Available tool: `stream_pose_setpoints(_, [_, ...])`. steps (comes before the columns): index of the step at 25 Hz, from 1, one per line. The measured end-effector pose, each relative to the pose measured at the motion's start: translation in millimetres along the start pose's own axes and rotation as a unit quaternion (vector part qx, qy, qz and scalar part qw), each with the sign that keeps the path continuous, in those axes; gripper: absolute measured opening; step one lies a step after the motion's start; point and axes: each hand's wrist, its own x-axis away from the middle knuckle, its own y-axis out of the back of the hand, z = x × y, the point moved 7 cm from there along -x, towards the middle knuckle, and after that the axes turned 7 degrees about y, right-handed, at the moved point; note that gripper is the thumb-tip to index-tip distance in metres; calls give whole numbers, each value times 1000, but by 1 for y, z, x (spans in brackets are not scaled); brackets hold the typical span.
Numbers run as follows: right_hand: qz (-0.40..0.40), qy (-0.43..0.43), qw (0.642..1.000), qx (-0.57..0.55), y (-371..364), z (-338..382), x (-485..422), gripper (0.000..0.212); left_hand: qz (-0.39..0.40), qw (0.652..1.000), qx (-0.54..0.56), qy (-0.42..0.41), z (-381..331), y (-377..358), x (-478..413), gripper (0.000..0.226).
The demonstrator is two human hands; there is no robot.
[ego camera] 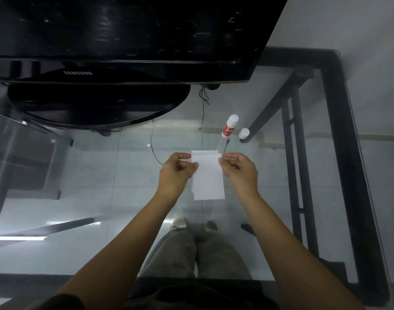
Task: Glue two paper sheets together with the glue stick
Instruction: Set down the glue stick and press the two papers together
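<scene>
Two white paper sheets lie almost stacked over the glass table. The top sheet (pixel 208 177) is shifted slightly right and toward me; the lower sheet (pixel 203 152) peeks out at the far edge and left side. My left hand (pixel 177 170) pinches the top sheet's far left corner. My right hand (pixel 239 170) pinches its far right corner. Whether the top sheet touches the lower one I cannot tell. The glue stick (pixel 229 125), white with a red label, stands uncapped beyond the sheets to the right. Its white cap (pixel 244 133) stands just right of it.
A black Samsung monitor (pixel 124 36) with an oval base (pixel 97 104) fills the far left of the glass table (pixel 79 166). The table's black frame (pixel 339 121) runs along the right. Thin cables (pixel 202 121) hang below the glass. My legs and shoes show through it.
</scene>
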Motion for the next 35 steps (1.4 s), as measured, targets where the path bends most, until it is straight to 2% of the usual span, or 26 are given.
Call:
stream_pose_setpoints(8, [2,35,996,77,-7,4,-21,17,-66,992,-99,-51,-14,-1,-20,20])
stream_pose_setpoints(26, [-12,21,996,81,-11,1,-26,17,-83,988,-127,-36,-15,-4,-26,25])
stream_pose_setpoints(35, [-38,52,992,106,-12,3,-23,19,-92,984,-152,-27,-21,-4,-25,30])
